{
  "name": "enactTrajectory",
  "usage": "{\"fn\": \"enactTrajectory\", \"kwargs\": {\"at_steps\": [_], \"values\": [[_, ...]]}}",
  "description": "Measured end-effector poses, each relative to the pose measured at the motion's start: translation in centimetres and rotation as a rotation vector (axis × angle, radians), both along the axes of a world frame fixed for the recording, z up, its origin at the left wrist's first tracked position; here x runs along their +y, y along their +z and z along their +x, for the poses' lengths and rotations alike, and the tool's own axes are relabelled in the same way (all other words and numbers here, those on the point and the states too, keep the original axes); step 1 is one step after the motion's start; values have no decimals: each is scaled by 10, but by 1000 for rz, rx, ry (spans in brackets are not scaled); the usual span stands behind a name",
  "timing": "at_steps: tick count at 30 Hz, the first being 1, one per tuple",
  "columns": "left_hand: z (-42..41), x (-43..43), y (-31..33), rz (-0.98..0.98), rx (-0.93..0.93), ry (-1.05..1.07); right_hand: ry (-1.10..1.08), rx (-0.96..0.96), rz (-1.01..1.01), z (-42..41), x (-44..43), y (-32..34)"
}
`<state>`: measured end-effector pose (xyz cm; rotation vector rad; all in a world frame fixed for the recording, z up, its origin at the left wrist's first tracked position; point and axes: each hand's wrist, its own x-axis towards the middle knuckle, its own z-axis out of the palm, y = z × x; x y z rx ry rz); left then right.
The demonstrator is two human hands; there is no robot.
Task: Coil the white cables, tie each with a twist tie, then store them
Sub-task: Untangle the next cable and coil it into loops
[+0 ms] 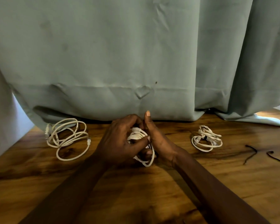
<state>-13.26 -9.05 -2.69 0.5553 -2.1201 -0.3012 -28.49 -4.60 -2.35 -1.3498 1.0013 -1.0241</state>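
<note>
Three white cables sit on the wooden counter (136, 191): far left, a loose cable (68, 139) lies in slack loops near the green curtain (103, 62). At centre, the left hand (118, 143) and right hand (158, 141) hold a small coil (139, 136) between them, left fingers (129, 120) curled over it, right fingers (148, 153) wrapped beneath. Further right and apart, a tied coil (206, 139) rests flat, with two black twist ties (256, 152) loose beyond it.

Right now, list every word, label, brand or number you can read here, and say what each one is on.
None: no readable text anywhere.
The curtain, the table, the loose cable, the middle cable, the tied cable and the twist ties show no print; the cable plugs are too small to tell.
</note>
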Motion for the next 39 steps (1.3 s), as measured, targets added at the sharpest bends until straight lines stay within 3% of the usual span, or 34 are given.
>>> {"fn": "enactTrajectory", "kwargs": {"at_steps": [8, 15, 20, 27, 36, 39], "values": [[-4, 4, 0, 29, 90, 29, 107, -173, 85, 1, 4, 4], [-3, 4, -7, 57, 29, -7, -17, -232, 159, 0, 0, -6], [3, -7, -7, 390, 159, -187, 18, -242, 203, -5, -6, -7], [0, -9, -9, 497, 238, -194, 65, -190, 193, -12, -10, -9], [5, -19, -12, 868, 584, -221, 129, -246, 195, -17, -13, -12], [7, -21, -12, 900, 542, -249, 119, -266, 201, -15, -14, -11]]}}
